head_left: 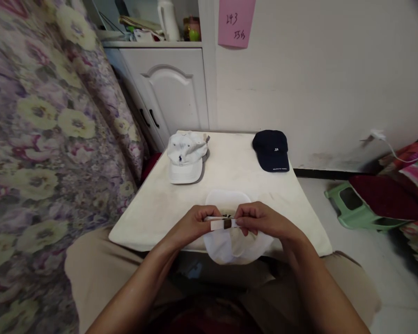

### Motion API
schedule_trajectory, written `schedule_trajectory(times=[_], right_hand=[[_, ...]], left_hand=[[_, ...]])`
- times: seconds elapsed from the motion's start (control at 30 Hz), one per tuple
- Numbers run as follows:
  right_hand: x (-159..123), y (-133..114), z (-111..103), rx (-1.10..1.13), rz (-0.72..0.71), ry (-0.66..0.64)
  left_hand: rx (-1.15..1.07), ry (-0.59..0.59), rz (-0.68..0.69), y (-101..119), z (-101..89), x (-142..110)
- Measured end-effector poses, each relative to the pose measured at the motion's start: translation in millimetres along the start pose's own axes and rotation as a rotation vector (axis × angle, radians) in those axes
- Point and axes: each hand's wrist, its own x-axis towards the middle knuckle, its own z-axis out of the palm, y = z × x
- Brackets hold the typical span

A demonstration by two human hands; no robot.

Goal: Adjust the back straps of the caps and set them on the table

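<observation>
- In the lower middle of the frame I saw the held white cap [223, 248], partly over the near edge of the cream-covered surface [153, 208], with its strap [216, 225] uppermost.
- The left hand [201, 221] was closed narrow, thumb and fingers pinching the strap on the left side of a small brownish buckle [227, 224].
- The right hand [256, 217] was pinched closed too, gripping the strap just right of the buckle.
- Left of the frame's middle, a second white cap [186, 155] with a small dark emblem lay on the surface, brim towards the person.
- Right of the middle, a navy cap [271, 149] with small white markings lay near the far right corner.
- Behind, at upper left, stood a pale cabinet [174, 88]; a pink paper [236, 23] hung at top centre.
- Far right, a green stool [348, 211] stood on the floor; a flowered curtain [48, 153] filled the left.
</observation>
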Motion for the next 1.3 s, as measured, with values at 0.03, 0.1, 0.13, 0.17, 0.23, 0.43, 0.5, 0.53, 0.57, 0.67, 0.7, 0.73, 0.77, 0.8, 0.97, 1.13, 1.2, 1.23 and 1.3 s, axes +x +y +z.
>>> schedule_trajectory(times=[0.03, 0.1, 0.13, 0.17, 0.23, 0.43, 0.5, 0.53, 0.57, 0.67, 0.7, 0.73, 0.77, 0.8, 0.97, 1.13, 1.2, 1.23, 1.3], right_hand=[[-0.1, -0.7, 0.3, -0.003, -0.001, 0.0], [-0.4, -0.9, 0.3, -0.011, -0.001, -0.006], [-0.6, -0.7, 0.0, -0.017, -0.002, -0.009], [-0.7, -0.3, -0.3, -0.023, -0.002, -0.012], [-0.8, 0.4, -0.7, -0.033, 0.0, -0.015], [2.2, 3.1, 3.3, -0.023, -0.024, 0.023], [3.9, 4.4, 6.1, -0.01, -0.002, 0.048], [4.7, 4.9, 7.5, -0.006, 0.013, 0.059], [5.4, 5.2, 8.7, -0.002, 0.028, 0.07], [6.7, 5.2, 11.5, 0.003, 0.045, 0.089], [6.8, 5.0, 12.0, -0.001, 0.047, 0.092], [6.9, 4.6, 12.3, -0.007, 0.047, 0.095], [6.9, 4.3, 12.5, -0.013, 0.049, 0.099], [6.8, 3.9, 12.6, -0.02, 0.05, 0.104], [6.2, 3.4, 12.3, -0.039, 0.052, 0.117], [7.2, 6.3, 13.0, -0.074, 0.019, 0.117], [8.2, 7.6, 14.5, -0.065, 0.011, 0.119], [8.6, 8.0, 15.3, -0.057, 0.011, 0.119], [9.3, 7.9, 16.7, -0.054, 0.02, 0.123]], left_hand=[[-0.005, -0.005, -0.001, -0.3, 0.5, 0.4], [-0.007, -0.017, -0.008, -1.3, 1.0, 1.3], [-0.005, -0.023, -0.011, -1.8, 1.1, 1.7], [-0.005, -0.03, -0.012, -2.2, 1.2, 2.0], [-0.01, -0.042, -0.013, -2.6, 1.5, 2.2], [0.004, -0.021, -0.015, -1.0, 4.4, 0.8], [0.024, -0.009, -0.01, -1.0, 5.6, 0.5], [0.036, -0.003, -0.006, -1.2, 6.1, 0.4], [0.045, 0.003, 0.001, -1.5, 6.6, 0.3], [0.049, 0.005, 0.013, -2.8, 7.6, 0.4], [0.046, 0.001, 0.013, -3.1, 7.9, 0.5], [0.044, -0.005, 0.014, -3.5, 8.0, 0.5], [0.043, -0.011, 0.016, -3.8, 8.0, 0.5], [0.045, -0.016, 0.02, -4.1, 8.0, 0.5], [0.04, -0.066, 0.047, -5.8, 6.3, 0.3], [0.008, -0.127, 0.066, -6.7, 4.0, -1.1], [0.012, -0.12, 0.066, -5.4, 4.2, -2.2], [0.011, -0.111, 0.068, -4.5, 4.7, -2.7], [0.007, -0.093, 0.079, -2.8, 6.3, -3.2]])
